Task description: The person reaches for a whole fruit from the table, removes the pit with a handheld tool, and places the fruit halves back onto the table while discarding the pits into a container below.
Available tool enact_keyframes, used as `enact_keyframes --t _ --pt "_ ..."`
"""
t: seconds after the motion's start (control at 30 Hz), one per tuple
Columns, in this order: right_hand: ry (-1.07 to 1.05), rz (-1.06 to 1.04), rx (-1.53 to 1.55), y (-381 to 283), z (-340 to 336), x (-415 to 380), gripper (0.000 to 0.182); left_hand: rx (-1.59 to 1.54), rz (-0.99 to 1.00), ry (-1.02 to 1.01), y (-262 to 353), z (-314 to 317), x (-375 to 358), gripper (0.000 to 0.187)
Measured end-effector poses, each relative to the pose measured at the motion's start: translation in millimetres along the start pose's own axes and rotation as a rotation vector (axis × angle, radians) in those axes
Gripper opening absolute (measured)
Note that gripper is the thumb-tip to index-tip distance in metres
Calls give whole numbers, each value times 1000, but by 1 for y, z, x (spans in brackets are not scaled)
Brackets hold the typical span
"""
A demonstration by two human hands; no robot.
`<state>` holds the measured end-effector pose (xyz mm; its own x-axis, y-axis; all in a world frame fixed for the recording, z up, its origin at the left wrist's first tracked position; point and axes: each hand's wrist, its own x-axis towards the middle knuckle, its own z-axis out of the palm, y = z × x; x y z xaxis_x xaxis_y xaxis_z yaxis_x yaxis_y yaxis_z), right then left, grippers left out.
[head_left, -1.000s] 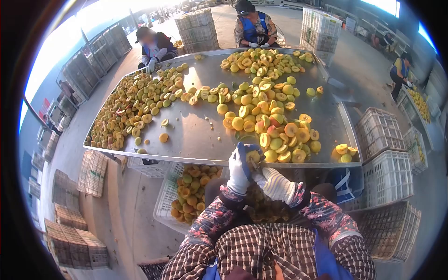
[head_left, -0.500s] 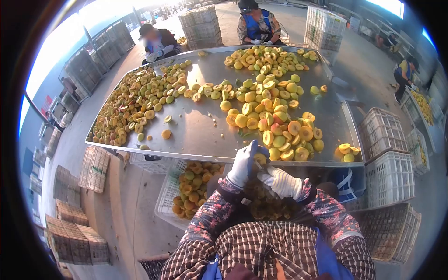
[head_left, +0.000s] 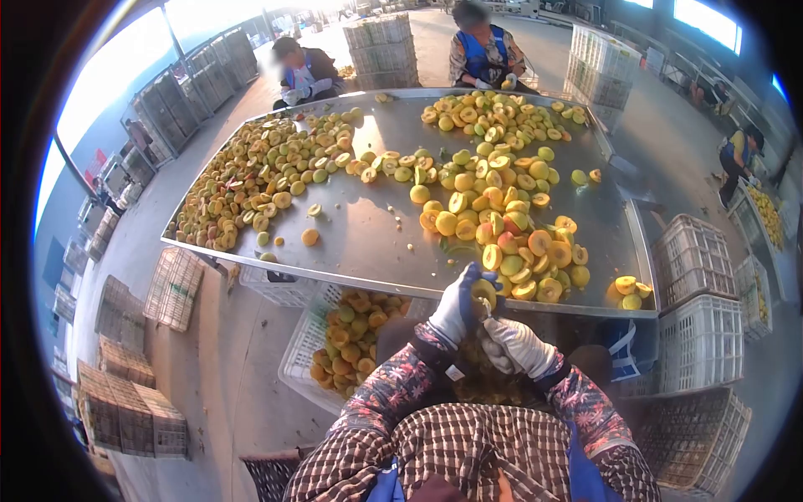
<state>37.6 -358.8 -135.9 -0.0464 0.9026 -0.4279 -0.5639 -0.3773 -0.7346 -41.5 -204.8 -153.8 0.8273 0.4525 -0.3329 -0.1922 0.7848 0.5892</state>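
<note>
My left hand (head_left: 460, 303), in a white and blue glove, is closed around a halved yellow fruit (head_left: 483, 291) just off the near edge of the metal table (head_left: 360, 226). Beside it my right hand (head_left: 517, 345), in a whitish glove, has its fingers closed on something small that I cannot make out, close to the fruit. Halved fruits (head_left: 502, 201) lie heaped beyond my hands, and another wide heap (head_left: 268, 167) covers the table's left part.
Below the table at left stands a white crate (head_left: 293, 360) filled with fruit halves. Stacked crates (head_left: 701, 339) are at the right. Two people (head_left: 481, 54) (head_left: 305, 75) sit at the far side, and another person (head_left: 736, 159) is at the far right.
The view has shifted slightly, so the table sits a little lower and further right. My hands have turned, and the fruit in my left hand shows more clearly. One far person now holds a fruit.
</note>
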Motion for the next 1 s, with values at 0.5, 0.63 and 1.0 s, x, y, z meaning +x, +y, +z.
enact_keyframes --t 0.5,0.63,1.0 --pt "266 28 -1466 38 -58 -10 50 1572 379 507 126 -118 -59 37" --pt "339 187 -1637 47 -67 -5 53 1567 527 403 146 -122 -10 38" --pt "241 265 -1592 20 -63 1 56 2500 649 49 103 -71 201 66"
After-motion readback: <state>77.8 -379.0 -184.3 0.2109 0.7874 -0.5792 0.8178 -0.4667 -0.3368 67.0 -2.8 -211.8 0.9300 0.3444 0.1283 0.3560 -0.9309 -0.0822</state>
